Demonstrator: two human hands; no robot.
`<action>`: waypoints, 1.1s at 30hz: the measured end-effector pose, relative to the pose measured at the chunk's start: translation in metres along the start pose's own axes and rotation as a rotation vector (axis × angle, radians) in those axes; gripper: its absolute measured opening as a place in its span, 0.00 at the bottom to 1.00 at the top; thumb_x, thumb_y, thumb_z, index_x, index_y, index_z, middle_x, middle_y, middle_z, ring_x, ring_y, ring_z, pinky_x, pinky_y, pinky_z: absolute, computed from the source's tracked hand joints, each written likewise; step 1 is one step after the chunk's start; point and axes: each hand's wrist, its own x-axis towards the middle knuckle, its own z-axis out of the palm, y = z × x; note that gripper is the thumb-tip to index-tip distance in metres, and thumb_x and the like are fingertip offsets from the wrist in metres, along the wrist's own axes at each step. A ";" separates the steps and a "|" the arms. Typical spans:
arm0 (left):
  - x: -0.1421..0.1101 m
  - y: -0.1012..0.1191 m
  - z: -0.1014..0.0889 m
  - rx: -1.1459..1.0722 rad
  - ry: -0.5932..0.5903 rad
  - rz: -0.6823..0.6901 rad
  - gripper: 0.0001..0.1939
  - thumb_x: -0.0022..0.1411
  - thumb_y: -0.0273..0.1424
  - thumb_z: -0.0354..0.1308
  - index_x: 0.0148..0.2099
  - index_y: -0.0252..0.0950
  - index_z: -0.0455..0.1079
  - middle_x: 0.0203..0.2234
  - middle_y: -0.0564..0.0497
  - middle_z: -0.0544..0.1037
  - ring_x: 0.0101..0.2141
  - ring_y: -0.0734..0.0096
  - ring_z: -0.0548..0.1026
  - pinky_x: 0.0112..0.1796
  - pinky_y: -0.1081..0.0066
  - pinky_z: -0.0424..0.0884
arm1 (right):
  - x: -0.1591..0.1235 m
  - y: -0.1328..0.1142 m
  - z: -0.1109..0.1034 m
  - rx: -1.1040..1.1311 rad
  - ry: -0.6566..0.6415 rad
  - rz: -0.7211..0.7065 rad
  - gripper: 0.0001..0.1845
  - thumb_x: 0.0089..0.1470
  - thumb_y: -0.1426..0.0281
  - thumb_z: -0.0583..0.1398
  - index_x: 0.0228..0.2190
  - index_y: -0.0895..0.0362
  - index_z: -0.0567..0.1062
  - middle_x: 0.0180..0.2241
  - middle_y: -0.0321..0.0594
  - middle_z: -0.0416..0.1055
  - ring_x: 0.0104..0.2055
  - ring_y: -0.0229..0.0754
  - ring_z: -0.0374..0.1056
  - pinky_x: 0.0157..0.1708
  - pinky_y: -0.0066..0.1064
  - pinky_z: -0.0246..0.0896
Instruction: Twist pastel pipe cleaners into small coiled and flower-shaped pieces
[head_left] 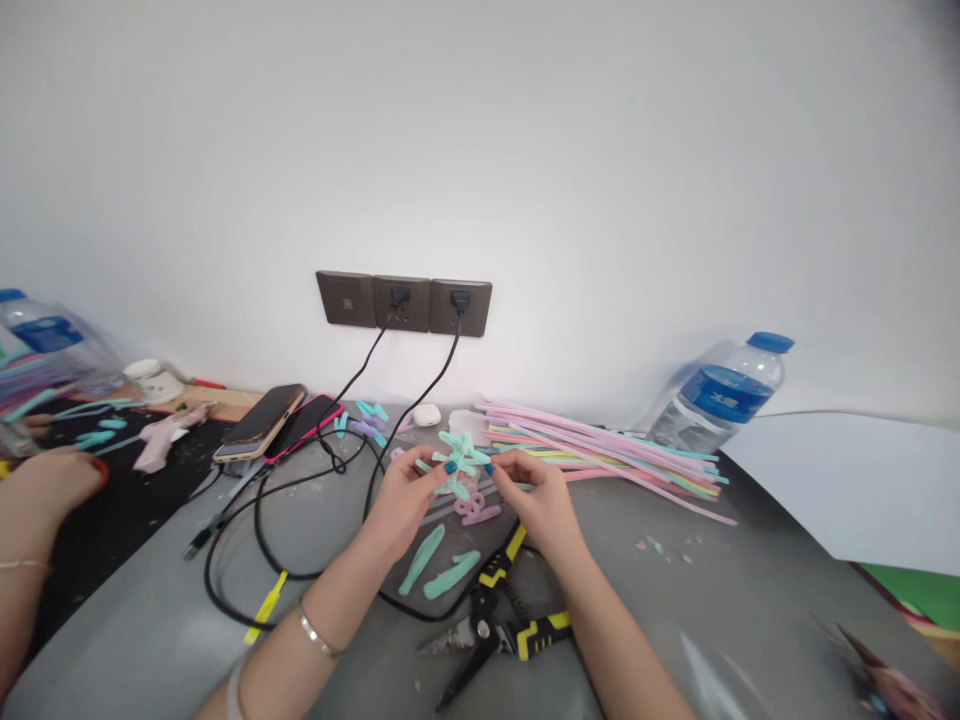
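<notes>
1. A mint-green chenille-stem piece (463, 452) was held up off the grey tabletop (652, 590), between the person's two hands, probably so that its several loops could be reached from both sides.
2. By the left hand (405, 497), it was gripped firmly between thumb and fingers, apparently to be steadied.
3. By the right hand (541, 500), only the piece's right edge appeared to be pinched, thumb and fingertip brought nearly together; how tightly could not be told.
4. Two folded mint-green stems (422, 560) were laid just below the hands, presumably for easy reach.
5. Black-and-yellow wire-stripper pliers (487, 600) were left lying near the right forearm, jaws spread and untouched, likely because both hands were occupied.
6. The pastel chenille-stem bundle (607, 440) was laid lengthwise toward the wall, seemingly so that the working space was kept free.
</notes>
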 end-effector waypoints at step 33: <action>0.002 0.003 -0.012 0.638 -0.004 0.314 0.10 0.51 0.28 0.64 0.36 0.38 0.67 0.26 0.54 0.74 0.28 0.70 0.72 0.31 0.76 0.63 | -0.011 -0.016 0.001 -0.228 -0.090 -0.393 0.07 0.56 0.74 0.56 0.28 0.54 0.72 0.25 0.37 0.66 0.27 0.41 0.63 0.26 0.30 0.56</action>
